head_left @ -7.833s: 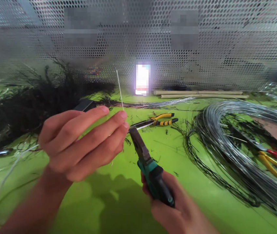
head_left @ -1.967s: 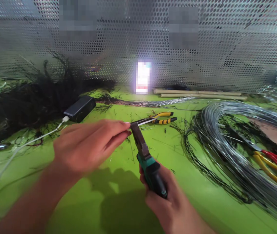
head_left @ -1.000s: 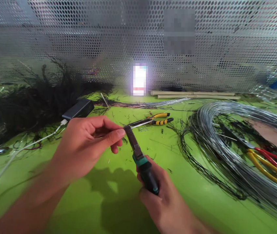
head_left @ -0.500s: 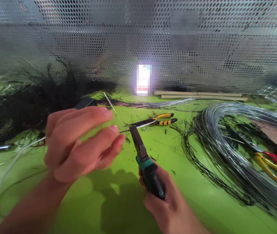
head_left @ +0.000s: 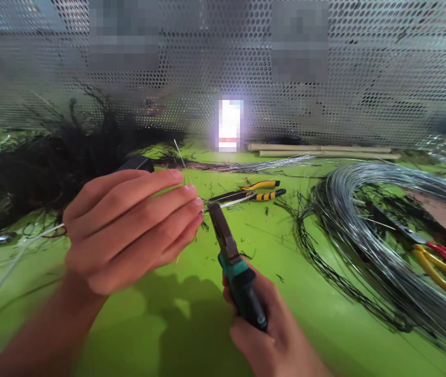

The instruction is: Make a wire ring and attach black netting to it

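Observation:
My right hand [head_left: 273,324] is wrapped round the dark and teal handles of a pair of pliers [head_left: 226,246]. The jaws, pointing up and away, meet a thin pale wire [head_left: 238,201] that sticks out to their right. My left hand [head_left: 136,230] is closed, its fingers pressed together just left of the jaws and their tips at the wire. A thin wire end also rises above those fingertips. The thumb and whatever part of the wire lies inside that hand are hidden.
Yellow-and-black pliers [head_left: 264,191] lie behind the jaws. On the right is a large wire coil [head_left: 336,220] with red-and-yellow-handled cutters [head_left: 443,256]. Black bristly strands [head_left: 50,162] pile up at the left; a lit screen [head_left: 229,123] and sticks [head_left: 325,151] stand farther back.
My left fingers, curled and partly apart before, have straightened and come together at the wire beside the jaws. The right hand and its pliers have hardly moved.

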Tool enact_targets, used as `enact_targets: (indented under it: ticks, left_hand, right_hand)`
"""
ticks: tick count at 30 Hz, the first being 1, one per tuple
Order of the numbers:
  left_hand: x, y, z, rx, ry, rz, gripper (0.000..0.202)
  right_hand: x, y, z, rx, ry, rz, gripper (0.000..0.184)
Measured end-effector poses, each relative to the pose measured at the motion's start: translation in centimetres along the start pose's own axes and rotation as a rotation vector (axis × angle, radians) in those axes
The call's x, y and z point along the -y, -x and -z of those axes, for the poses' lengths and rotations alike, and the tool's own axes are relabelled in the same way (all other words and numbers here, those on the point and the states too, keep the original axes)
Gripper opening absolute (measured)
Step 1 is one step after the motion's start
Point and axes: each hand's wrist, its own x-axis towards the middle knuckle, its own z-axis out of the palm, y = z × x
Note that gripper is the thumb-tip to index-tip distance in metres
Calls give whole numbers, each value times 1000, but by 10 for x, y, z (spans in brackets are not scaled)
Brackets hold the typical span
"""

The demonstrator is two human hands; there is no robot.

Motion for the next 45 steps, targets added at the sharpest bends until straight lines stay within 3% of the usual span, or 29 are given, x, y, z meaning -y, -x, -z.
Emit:
enact_targets:
  ticks: [8,17,20,25,28,31,35,38,41,45]
  left_hand:
    - [-4,-4,-6,57,46,58,24]
    - [-22,-14,-6,153,264,412,9]
    - [-22,-17,-4,190,305,473,11]
    - [-16,-23,2,294,517,638,16]
    - [-12,-27,6,395,674,737,19]
    - [-12,-24,6,345,624,665,17]
    - [-15,-12,2,132,286,313,14]
    - [-14,-1,-3,17,207,201,18]
    - [-11,5,-3,0,151,106,14]
    - [-8,8,5,36,98,45,12]
  right_hand:
    - [3,1,2,4,20,-35,74]
    - [6,-2,5,57,1,-28,73]
    - [9,-1,5,49,18,-34,72]
    - [10,-3,5,-4,67,28,61]
    - [10,-7,9,67,71,122,41]
    - [10,-9,13,170,43,201,27]
    - [11,-10,14,211,9,259,19]
    - [10,-11,10,275,-7,277,18]
    - [5,-12,8,287,20,281,20]
    - [-12,-12,8,176,162,253,32]
